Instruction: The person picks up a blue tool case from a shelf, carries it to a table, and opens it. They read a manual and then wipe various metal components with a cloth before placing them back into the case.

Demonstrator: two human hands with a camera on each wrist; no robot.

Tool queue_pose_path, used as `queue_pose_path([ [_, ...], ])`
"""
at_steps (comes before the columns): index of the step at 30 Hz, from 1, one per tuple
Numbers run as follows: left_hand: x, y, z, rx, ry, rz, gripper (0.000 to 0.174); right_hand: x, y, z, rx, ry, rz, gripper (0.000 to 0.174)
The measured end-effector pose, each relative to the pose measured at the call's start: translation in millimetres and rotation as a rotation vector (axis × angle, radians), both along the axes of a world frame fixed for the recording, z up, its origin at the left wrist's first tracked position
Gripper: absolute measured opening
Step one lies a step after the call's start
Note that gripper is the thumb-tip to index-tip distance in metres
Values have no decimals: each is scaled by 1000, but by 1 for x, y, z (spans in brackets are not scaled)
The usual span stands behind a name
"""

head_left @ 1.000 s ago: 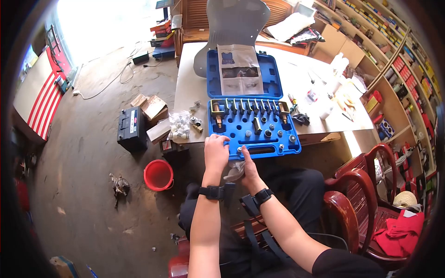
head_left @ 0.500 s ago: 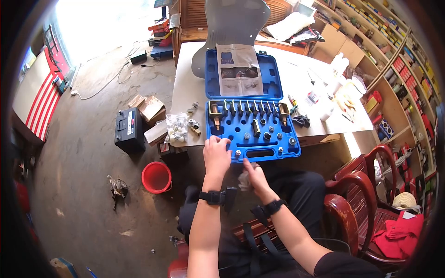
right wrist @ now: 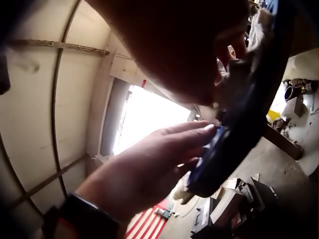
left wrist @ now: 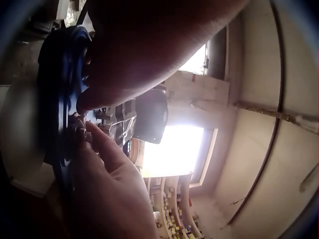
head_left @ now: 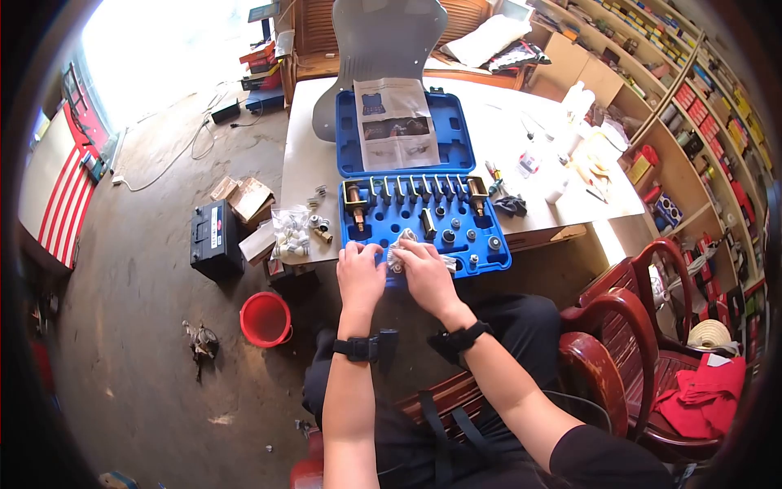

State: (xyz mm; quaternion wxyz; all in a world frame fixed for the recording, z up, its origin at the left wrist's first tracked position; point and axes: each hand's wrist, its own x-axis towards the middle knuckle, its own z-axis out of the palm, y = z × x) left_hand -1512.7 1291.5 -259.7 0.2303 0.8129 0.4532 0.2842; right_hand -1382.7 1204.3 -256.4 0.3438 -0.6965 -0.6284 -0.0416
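Observation:
A blue tool case lies open at the table's front edge, metal rods, sleeves and fittings seated in its slots and holes. A printed sheet leans on its raised lid. My left hand rests at the case's front left corner; the right wrist view shows that hand's fingers extended over the edge. My right hand presses a crumpled white cloth down on the front of the tray, beside the left fingers. In the left wrist view the right hand's fingertips pinch something small, mostly in shadow.
Left of the case lie a clear bag of white fittings and loose brass pieces. To its right are a black cloth and white bottles. A battery and red bucket stand on the floor. Wooden chairs stand at right.
My right hand swung down and right off the case with the cloth, then came back up and left onto the tray. My left hand stays at the front left corner. The head view has turned slightly.

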Motion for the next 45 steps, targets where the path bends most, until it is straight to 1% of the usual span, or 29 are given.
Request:
queue_pose_path([
  [2, -1, 2, 0, -32, -4, -4, 27, 3, -4, 2, 18, -32, -24, 26],
  [4, -1, 4, -1, -28, -12, -4, 26, 10, -15, 11, -2, 21, -108, 26],
  [5, -1, 3, -2, -24, -17, -6, 26, 21, -19, 4, 8, -12, -157, 22],
  [8, -1, 4, -1, -27, -14, -3, 25, 44, -27, 9, -12, -70, -264, 18],
  [11, 4, 4, -2, -31, 11, 1, 26, 34, -25, 9, -38, -62, -292, 17],
  [12, 6, 3, -2, -16, 38, 15, 27, 29, -22, 7, 8, -62, -230, 15],
  [13, 8, 1, -1, -2, 66, 30, 27, 22, -20, 5, 9, -18, -193, 18],
  [15, 10, -1, 0, 1, 74, 42, 27, 11, -17, 0, 91, 133, -93, 21],
  [16, 11, -2, 0, 14, 73, 54, 27, 12, -19, 1, 94, 133, -88, 21],
  [18, 14, -4, -1, 27, 76, 75, 26, 15, -28, 3, 50, 405, -56, 25],
  [19, 15, -5, -1, 56, 46, 82, 25, 21, -37, -5, 129, 445, -98, 18],
  [21, 20, -9, 2, 77, 20, 105, 23, 37, -67, 31, 31, 780, -134, 17],
  [23, 29, -14, 17, 295, -188, -22, 20, 70, -92, 27, 212, 992, -197, 17],
  [24, 33, -17, 26, 305, -207, -128, 19, 84, -99, 30, 290, 1013, -235, 18],
  [25, 39, -22, 25, 299, -204, -117, 19, 97, -105, 33, 370, 1033, -274, 19],
  [27, 50, -33, 22, 271, -222, -392, 19, 123, -109, 22, 226, 885, -397, 21],
  [28, 56, -38, 17, 265, -213, -455, 20, 134, -105, 4, 202, 661, -436, 20],
  [29, 63, -43, 10, 261, -204, -519, 22, 135, -97, 4, 120, 412, -404, 16],
  [31, 72, -52, 9, 237, -105, -625, 40, 131, -77, -11, 57, 206, -347, 12],
  [32, 75, -55, 6, 254, -96, -614, 43, 129, -66, -11, 94, 99, -352, 13],
  [33, 77, -58, 3, 272, -87, -602, 47, 129, -57, -10, 97, 102, -346, 13],
  [34, 78, -58, 0, 243, -87, -600, 51, 130, -50, -8, 80, 65, -287, 13],
  [36, 80, -54, -1, 221, -78, -603, 50, 129, -43, 3, 45, 36, -168, 13],
  [41, 80, -55, -4, 176, -118, -582, 49, 129, -63, 4, -58, -7, -234, 9],
  [43, 79, -55, -4, 171, -139, -587, 48, 127, -78, 7, -143, 15, -336, 9],
  [45, 78, -55, -3, 170, -148, -578, 48, 126, -86, 16, -145, -21, -315, 11],
])
